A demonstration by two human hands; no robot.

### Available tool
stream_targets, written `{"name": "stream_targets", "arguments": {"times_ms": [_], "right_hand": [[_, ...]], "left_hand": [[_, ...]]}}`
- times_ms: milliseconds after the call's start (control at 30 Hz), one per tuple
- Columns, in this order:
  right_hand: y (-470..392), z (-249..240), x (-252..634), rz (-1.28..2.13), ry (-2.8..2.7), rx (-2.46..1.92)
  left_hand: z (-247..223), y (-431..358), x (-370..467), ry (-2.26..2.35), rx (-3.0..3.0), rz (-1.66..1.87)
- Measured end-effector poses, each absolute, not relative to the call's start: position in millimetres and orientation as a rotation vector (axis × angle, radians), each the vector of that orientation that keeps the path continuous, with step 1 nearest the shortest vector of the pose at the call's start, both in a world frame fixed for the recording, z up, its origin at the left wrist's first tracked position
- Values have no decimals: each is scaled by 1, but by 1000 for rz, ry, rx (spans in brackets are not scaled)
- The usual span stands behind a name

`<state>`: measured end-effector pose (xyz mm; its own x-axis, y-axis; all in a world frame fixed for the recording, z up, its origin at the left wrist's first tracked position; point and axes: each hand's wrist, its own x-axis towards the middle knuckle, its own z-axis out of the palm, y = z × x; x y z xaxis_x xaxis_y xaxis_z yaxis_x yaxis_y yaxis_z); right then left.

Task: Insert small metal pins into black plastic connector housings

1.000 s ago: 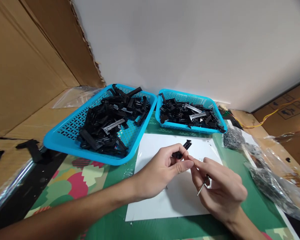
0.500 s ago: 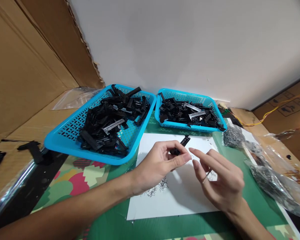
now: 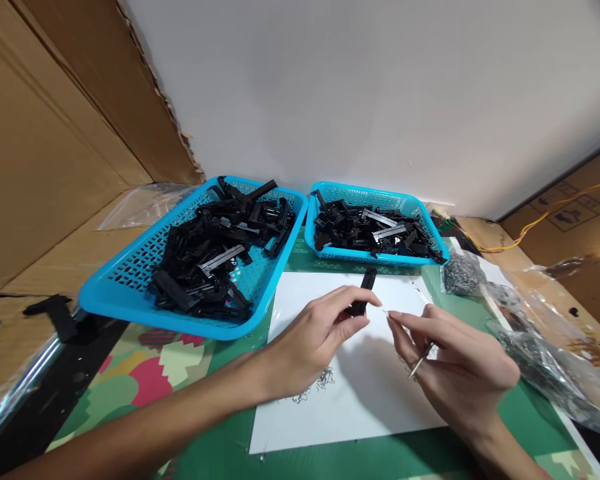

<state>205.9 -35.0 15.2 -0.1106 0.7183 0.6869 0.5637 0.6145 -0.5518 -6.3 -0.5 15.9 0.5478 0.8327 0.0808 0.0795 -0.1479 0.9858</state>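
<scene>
My left hand (image 3: 315,340) is closed round a narrow black plastic part (image 3: 369,280), which stands tilted above the white sheet (image 3: 360,413). Just to its right, my right hand (image 3: 455,367) pinches a tiny, thin wire piece (image 3: 385,311) between thumb and forefinger; its exact shape is too small to tell. A slim metal rod-like tool (image 3: 420,363) is tucked in the curled fingers of the same hand, most of it hidden. Below my left wrist lies a loose heap of small bent wire pieces (image 3: 324,380) on the sheet.
Two blue baskets, a large one (image 3: 165,325) at left and a smaller one (image 3: 375,256) at right, hold many black plastic parts. Clear bags of small metal pieces (image 3: 463,273) lie at right. A cardboard wall (image 3: 45,133) rises at left. Yellow wires (image 3: 520,237) run behind.
My right hand has shifted right and down, its fingertips now slightly apart from my left hand. The metal rod in it shows more. The black part has turned more upright in my left hand.
</scene>
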Motion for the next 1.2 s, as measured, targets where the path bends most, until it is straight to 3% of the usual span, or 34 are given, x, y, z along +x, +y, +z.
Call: {"name": "stream_targets", "arguments": {"times_ms": [200,467,833,1200], "right_hand": [[-27,19,205,125,-1926,-899],[-27,11,212,316,-2021,-840],[-23,20,219,838,-1939,-978],[-22,22,225,598,-2007,-911]], "left_hand": [[9,-1,-3,752,1393,835],[10,2,-4,783,1411,816],[10,3,-7,766,1618,775],[22,5,-8,657,1796,630]]}}
